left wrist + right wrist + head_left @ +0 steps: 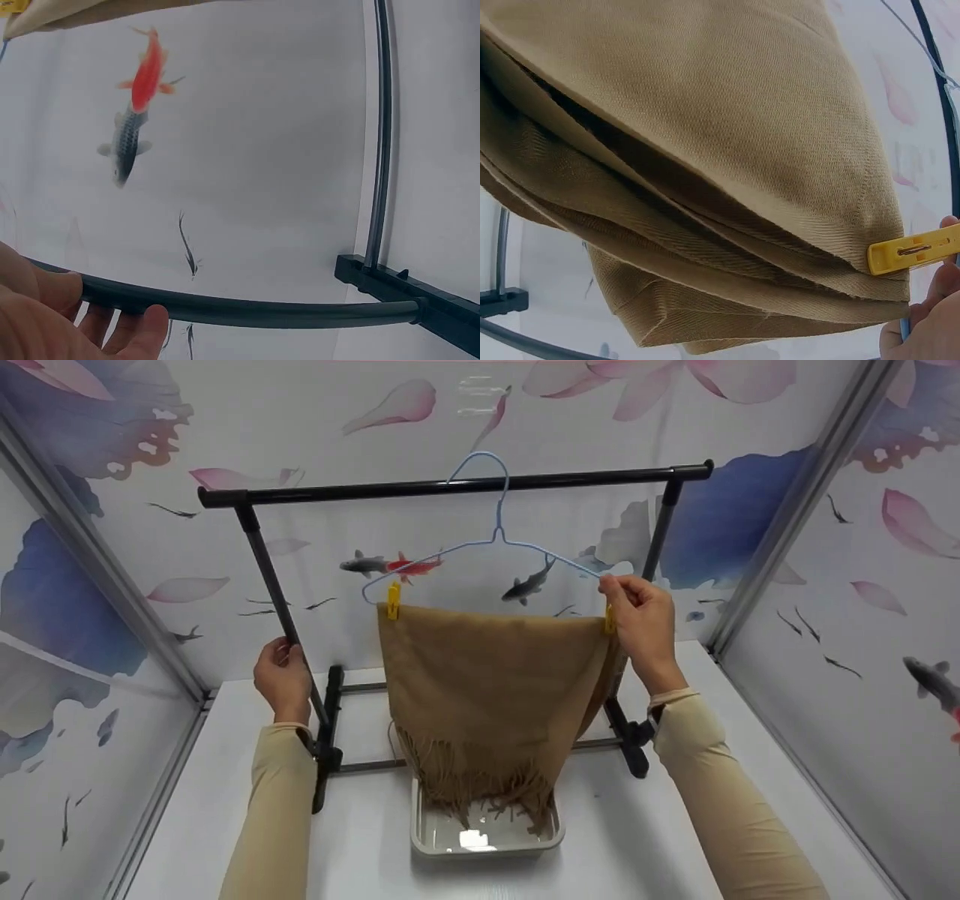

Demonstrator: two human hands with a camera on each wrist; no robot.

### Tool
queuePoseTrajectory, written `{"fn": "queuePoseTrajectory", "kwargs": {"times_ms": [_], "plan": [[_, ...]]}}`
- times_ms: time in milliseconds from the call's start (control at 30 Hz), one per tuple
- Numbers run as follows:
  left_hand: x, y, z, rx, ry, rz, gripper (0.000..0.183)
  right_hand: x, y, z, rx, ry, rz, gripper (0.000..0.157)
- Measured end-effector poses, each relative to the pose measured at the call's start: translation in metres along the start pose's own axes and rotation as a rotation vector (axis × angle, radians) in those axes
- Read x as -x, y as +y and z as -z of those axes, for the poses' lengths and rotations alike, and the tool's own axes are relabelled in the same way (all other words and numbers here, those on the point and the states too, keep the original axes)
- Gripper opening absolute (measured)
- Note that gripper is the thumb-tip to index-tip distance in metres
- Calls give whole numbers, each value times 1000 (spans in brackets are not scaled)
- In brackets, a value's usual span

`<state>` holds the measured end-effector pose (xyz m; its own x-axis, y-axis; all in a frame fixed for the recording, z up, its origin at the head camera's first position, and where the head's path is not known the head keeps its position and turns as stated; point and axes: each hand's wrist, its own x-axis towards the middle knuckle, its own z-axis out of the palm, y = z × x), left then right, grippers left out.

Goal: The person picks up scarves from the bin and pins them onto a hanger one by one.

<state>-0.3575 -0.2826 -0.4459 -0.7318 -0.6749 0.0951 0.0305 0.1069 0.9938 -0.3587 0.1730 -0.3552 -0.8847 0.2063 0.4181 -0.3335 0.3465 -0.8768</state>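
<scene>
A folded brown fringed scarf (495, 682) hangs from a light-blue wire hanger (525, 544), whose hook loops over the black bar of a garment rack (360, 491). One yellow clothespin (393, 601) clips the scarf's left top corner; a second yellow clothespin (907, 251) sits at the right corner. My right hand (649, 622) pinches the hanger's right end, just beside that second clothespin. On the other side, my left hand (283, 679) grips the rack's left post (225, 309), thumb on one side and fingers on the other. The right wrist view shows the scarf's stacked layers edge-on.
Below the fringe stands a light-coloured rectangular basin (487, 851) on the white table (360, 840). The rack's black feet (636, 746) and lower crossbars rest on the tabletop. Printed panels with fish and petals (847, 585) enclose the back and sides.
</scene>
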Motion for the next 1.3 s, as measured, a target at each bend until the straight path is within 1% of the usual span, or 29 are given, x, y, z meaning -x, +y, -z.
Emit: {"fn": "queuePoseTrajectory", "kwargs": {"times_ms": [133, 200, 433, 667, 767, 833, 900, 933, 1000, 1067, 1133, 1200, 1233, 1300], "plan": [[-1, 2, -2, -23, -10, -10, 32, -8, 2, -4, 12, 10, -8, 43], [0, 3, -2, -37, -12, -12, 32, -11, 3, -6, 21, -1, -11, 44], [3, 4, -1, -31, -11, 0, 33, -11, 12, -10, 58, -66, -61, 48], [2, 1, -3, -34, -13, -23, 32, -13, 19, -10, 85, -150, -96, 49], [6, -2, -2, -40, -22, -24, 34, -12, 21, -11, 96, -175, -104, 48], [13, -7, -1, -33, -29, -19, 37, -10, 23, -11, 105, -179, -95, 45], [26, -16, -2, -26, -40, -7, 40, -7, 25, -12, 125, -179, -74, 43], [35, -23, -2, -31, -49, 3, 41, -5, 25, -13, 136, -178, -65, 41], [58, -39, -3, -63, -82, 9, 40, -2, 27, -14, 146, -174, -38, 39], [86, -58, -4, -132, -149, 22, 39, 0, 28, -15, 151, -170, -8, 37], [116, -78, -5, -215, -236, 43, 37, 1, 30, -15, 147, -169, 11, 37], [143, -94, -5, -269, -321, 74, 38, 2, 33, -15, 136, -174, 22, 39], [154, -101, -5, -284, -363, 96, 39, 4, 35, -15, 135, -178, 16, 41], [172, -111, -4, -291, -419, 129, 38, 7, 39, -13, 129, -192, -9, 47]]}}
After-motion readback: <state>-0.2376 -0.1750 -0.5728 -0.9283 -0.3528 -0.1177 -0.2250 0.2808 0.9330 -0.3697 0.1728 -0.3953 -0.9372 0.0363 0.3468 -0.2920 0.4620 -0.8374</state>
